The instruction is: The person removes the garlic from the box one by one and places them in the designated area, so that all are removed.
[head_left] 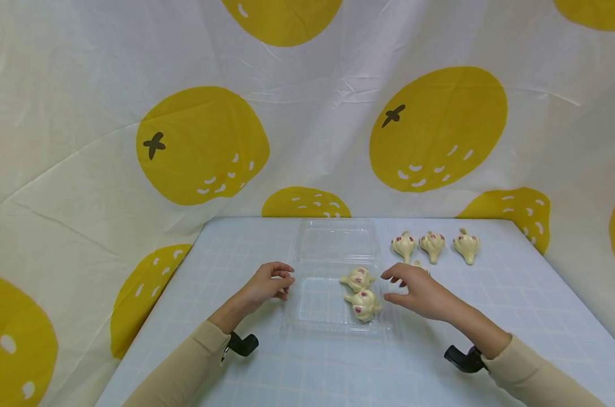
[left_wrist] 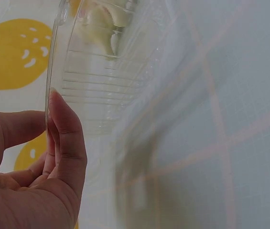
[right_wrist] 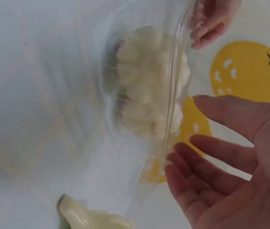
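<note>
A clear plastic clamshell container (head_left: 315, 305) lies on the table, its lid (head_left: 340, 240) folded back away from me. Two garlic bulbs (head_left: 364, 306) sit against each other in its right half. At the container's left edge, my left hand (head_left: 268, 282) pinches the rim between thumb and fingers, plainest in the left wrist view. My right hand (head_left: 420, 291) is just off the right side with fingers spread and nothing held. In the right wrist view its fingertips are close to the container's rim (right_wrist: 170, 90), and the bulbs show through the clear wall.
Three garlic bulbs (head_left: 432, 246) stand in a row at the back right of the table. Another bulb (head_left: 421, 267) is partly hidden behind my right hand. A lemon-print cloth (head_left: 317, 141) hangs along the table's far edge and sides.
</note>
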{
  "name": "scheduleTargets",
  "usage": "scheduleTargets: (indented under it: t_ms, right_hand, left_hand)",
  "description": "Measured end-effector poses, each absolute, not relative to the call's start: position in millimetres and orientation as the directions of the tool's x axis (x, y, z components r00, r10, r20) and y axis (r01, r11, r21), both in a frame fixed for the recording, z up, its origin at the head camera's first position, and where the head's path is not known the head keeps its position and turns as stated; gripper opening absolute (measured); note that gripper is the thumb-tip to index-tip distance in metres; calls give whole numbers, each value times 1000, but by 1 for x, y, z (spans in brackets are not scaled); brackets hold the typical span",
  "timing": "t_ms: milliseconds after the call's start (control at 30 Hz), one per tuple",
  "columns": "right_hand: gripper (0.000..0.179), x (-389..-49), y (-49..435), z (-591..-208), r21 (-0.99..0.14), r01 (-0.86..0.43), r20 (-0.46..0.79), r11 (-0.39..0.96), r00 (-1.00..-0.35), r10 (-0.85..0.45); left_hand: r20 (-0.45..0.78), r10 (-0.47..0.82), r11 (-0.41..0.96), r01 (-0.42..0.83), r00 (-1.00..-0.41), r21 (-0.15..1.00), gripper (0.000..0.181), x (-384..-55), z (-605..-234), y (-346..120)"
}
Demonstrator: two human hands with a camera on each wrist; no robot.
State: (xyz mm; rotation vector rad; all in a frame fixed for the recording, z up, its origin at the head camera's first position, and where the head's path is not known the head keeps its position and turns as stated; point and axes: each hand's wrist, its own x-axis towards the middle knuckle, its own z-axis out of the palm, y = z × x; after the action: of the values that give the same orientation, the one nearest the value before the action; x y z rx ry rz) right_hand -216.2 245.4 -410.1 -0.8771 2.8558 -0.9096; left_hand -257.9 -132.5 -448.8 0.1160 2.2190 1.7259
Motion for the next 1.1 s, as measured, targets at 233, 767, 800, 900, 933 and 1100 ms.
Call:
scheduleTargets:
  t_ms: [233, 767, 800, 900, 933, 1100]
  right_hand:
    - [31, -215, 225, -414, -465, -635, 123, 617, -736, -665]
    - [32, -221, 182, -429, -458, -736, 99, 498, -599, -795]
    - [32, -222, 180, -430, -458, -742, 109, 490, -594, -797]
    - [32, -225, 174, -433, -450, -751, 118, 484, -587, -801]
    - [33, -226, 173, -433, -446, -753, 117, 485, -586, -802]
    - [50, -229, 166, -436, -431, -772, 113, 466, -559, -821]
  left_hand:
    - [-199, 258, 262, -130, -945, 956, 36, -258, -450, -133]
    - [-189, 274, 262, -115, -943, 958, 38, -256, -450, -135]
    - [-188, 274, 263, -115, -943, 958, 38, -256, -450, -135]
    - [-192, 273, 267, -117, -943, 957, 38, -257, -449, -134]
    - [-194, 272, 267, -120, -942, 956, 38, -257, -449, -134]
    - [-194, 276, 266, -119, -941, 957, 37, -257, -448, -133]
